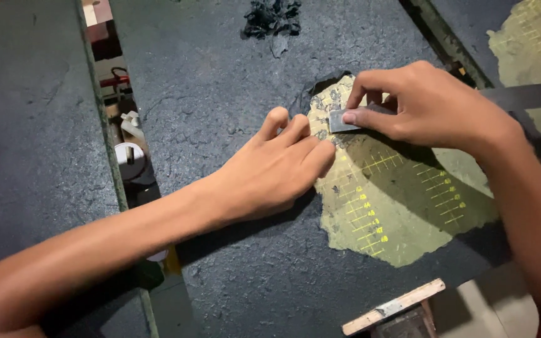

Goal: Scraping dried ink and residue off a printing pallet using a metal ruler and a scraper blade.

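Going left to right, we press our left hand [270, 172] flat on the dark, rough-coated panel [220, 75], its grip released and fingertips right at the rim of the bare yellow-green patch with printed yellow markings [396, 200], likely to steady the panel. Beyond it, our right hand [424, 103] pinches the small flat grey metal scraper blade [339, 122] between thumb and fingers, held low against the coating's edge near the patch's far left corner. A heap of dark scraped-off flakes [272, 19] lies near the panel's far edge.
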